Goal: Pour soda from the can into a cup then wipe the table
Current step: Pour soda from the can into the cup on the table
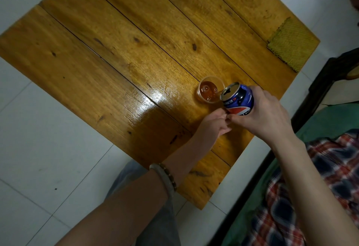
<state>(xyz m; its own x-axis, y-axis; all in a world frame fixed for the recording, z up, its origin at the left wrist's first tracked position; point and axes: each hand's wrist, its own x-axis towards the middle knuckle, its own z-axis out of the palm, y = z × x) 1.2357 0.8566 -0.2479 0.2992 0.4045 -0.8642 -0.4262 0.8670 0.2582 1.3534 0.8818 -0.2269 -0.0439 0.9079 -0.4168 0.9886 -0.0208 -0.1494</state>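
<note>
On the near right part of the wooden table [116, 51], the clear cup [210, 90] stood upright with brown soda and a few bubbles in it. Right beside it, look at that, the blue can [238, 99] was tipped over toward the cup, its open mouth at the cup's near rim. Whether a stream was running at that instant was too fine to make out.

The right hand [266, 111] had the can firmly, fingers and thumb wrapped round its body from the side, lifting it clear of the tabletop. The left hand [213, 123] sat low by the can's bottom end, close against the right thumb, knuckles up. Its fingers were tucked out of sight, so I could not tell whether it gripped anything or merely touched. Two bracelets [167, 177] ringed that left wrist.

Away at the far right corner of the table lay a yellow-green cloth [293, 45], flat, well apart from cup and can. A glossy patch of light shone on the planks to the left of the cup.

Below the table ran a pale tiled floor [38, 129]. At the right lay a plaid fabric [330, 168] on a green cover [320, 121].
</note>
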